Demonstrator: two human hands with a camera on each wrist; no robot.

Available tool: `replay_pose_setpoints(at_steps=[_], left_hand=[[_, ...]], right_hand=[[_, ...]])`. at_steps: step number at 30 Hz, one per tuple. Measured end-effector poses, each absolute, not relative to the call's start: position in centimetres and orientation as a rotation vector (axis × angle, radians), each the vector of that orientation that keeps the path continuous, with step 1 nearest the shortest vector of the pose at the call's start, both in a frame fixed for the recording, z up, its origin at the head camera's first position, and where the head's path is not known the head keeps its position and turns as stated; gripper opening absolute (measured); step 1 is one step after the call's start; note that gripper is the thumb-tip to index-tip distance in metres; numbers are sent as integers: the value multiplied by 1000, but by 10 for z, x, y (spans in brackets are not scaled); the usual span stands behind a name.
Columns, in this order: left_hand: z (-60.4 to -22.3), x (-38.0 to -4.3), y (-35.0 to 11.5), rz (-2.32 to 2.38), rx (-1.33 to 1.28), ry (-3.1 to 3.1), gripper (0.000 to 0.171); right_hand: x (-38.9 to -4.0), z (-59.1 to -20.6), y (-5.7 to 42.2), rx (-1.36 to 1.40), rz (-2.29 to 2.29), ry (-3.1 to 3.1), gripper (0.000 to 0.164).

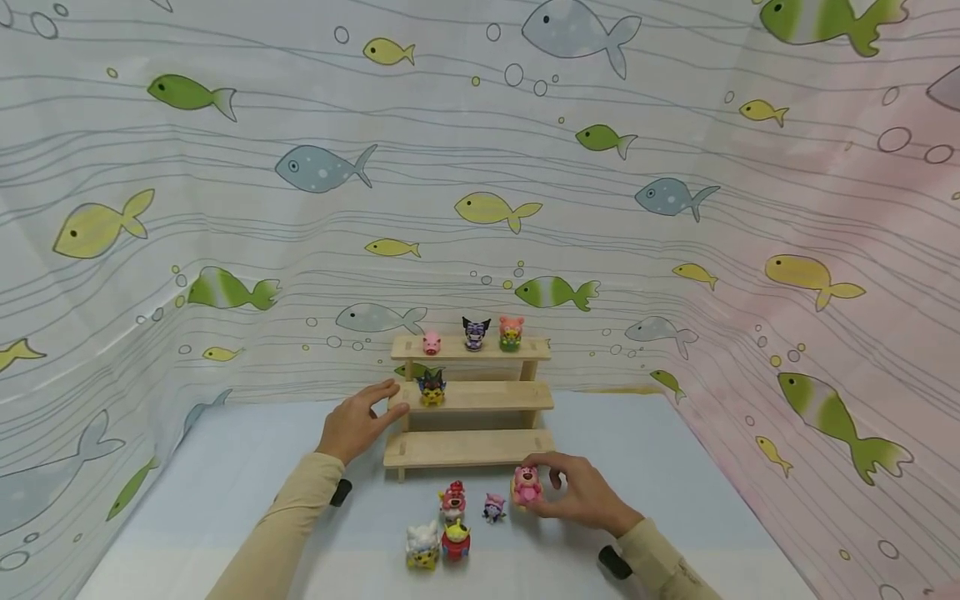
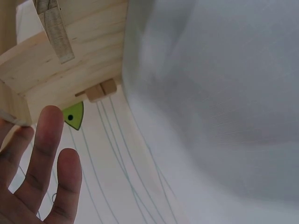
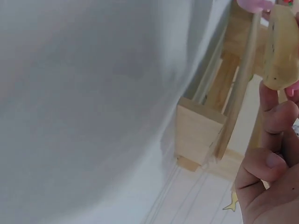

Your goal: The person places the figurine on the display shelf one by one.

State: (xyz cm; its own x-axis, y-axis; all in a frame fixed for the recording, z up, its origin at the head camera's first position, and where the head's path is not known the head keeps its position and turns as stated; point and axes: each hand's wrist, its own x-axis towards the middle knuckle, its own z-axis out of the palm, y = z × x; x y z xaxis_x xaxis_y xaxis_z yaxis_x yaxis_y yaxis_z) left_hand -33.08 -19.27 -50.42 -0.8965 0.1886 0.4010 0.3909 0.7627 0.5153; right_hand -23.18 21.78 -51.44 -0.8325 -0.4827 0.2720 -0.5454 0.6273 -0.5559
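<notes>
My right hand pinches a pink bear figurine between thumb and fingers, just in front of the lowest tier of a wooden three-step shelf. A rounded pale-yellow part of the figurine shows in the right wrist view. At the shelf's left end is my left hand, its fingers extended and loosely spread, fingertips right at the middle tier. Close to them on that tier stands a yellow figurine with a dark hood. A small purple-and-pink figurine is left of the held bear.
On the top tier are a pink pig, a black-and-purple figurine and a pink-hooded figurine. In front of the shelf stand a red-and-pink figurine, a white-hooded yellow one and a green-headed alien. A fish-patterned curtain surrounds the table.
</notes>
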Motion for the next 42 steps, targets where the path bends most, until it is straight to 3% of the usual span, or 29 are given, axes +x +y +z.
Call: replay_pose_setpoints(at_steps=[42], left_hand=[[-505, -331, -194, -866, -438, -2632, 59]], right_hand=[[-306, -468, 155, 895, 1124, -2707, 50]])
